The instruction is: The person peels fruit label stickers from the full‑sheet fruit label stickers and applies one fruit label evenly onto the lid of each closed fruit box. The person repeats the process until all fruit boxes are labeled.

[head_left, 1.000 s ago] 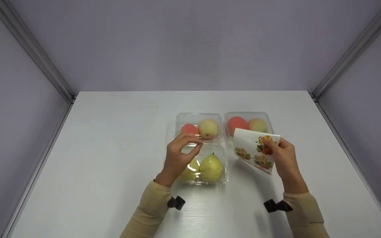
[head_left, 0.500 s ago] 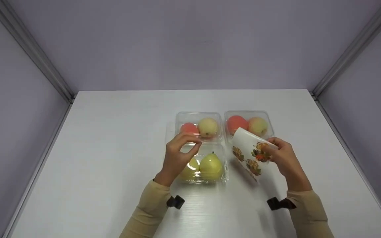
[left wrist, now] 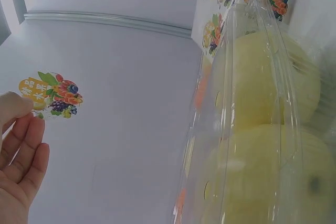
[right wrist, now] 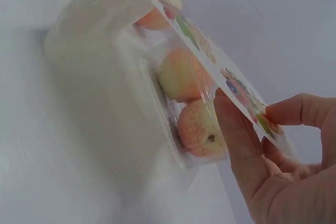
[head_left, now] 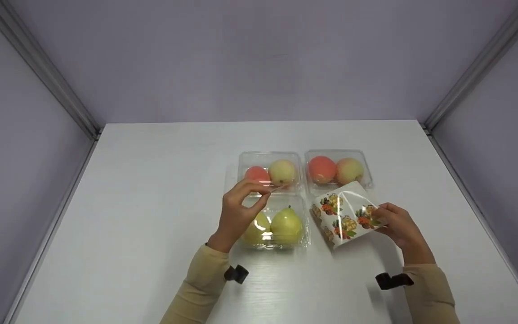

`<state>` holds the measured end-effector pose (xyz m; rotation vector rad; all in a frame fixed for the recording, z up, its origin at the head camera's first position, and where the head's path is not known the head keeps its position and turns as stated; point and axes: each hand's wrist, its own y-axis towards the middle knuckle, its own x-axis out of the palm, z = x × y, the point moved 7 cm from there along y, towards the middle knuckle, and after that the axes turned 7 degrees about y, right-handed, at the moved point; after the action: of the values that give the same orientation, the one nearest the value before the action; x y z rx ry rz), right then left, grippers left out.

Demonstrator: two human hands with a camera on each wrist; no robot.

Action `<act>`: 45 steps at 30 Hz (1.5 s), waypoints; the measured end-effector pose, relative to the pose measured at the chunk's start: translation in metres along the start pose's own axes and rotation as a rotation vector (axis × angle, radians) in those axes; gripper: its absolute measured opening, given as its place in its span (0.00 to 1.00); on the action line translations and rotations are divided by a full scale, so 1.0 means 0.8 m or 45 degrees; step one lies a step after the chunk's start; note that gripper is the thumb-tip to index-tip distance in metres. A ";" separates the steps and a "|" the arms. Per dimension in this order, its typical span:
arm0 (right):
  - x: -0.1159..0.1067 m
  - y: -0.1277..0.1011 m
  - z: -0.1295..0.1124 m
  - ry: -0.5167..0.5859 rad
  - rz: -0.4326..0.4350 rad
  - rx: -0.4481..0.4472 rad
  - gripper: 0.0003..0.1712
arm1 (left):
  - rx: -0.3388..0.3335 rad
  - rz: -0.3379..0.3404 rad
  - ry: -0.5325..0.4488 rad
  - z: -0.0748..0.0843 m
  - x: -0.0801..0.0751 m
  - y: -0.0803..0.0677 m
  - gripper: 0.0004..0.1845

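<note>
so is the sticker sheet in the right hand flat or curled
Curled: the sticker sheet bows upward with a glossy highlight across its bend, pinched at one edge by the right hand.

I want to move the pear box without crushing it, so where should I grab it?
Probably take the pear box by its two short side walls, coming down from above: the thin clear lid bulges over the pears, and its front edge is free.
</note>
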<state>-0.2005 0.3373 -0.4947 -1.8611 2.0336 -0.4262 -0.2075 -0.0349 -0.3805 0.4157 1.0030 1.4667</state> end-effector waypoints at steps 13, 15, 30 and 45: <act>-0.042 0.002 0.047 -0.212 0.024 0.190 0.07 | -0.028 0.011 -0.001 -0.007 -0.003 -0.006 0.07; -0.045 0.002 0.051 -0.261 0.049 0.216 0.07 | -0.036 0.005 0.003 -0.008 -0.003 -0.007 0.07; -0.044 0.004 0.053 -0.327 0.124 0.236 0.13 | -0.065 -0.022 0.044 -0.011 -0.006 -0.009 0.04; -0.051 -0.006 0.035 -0.407 0.185 0.192 0.21 | -0.099 -0.031 0.076 -0.015 -0.007 -0.012 0.03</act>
<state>-0.1809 0.3778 -0.5155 -1.5668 1.8508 -0.2194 -0.2098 -0.0457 -0.3930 0.3041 0.9916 1.4981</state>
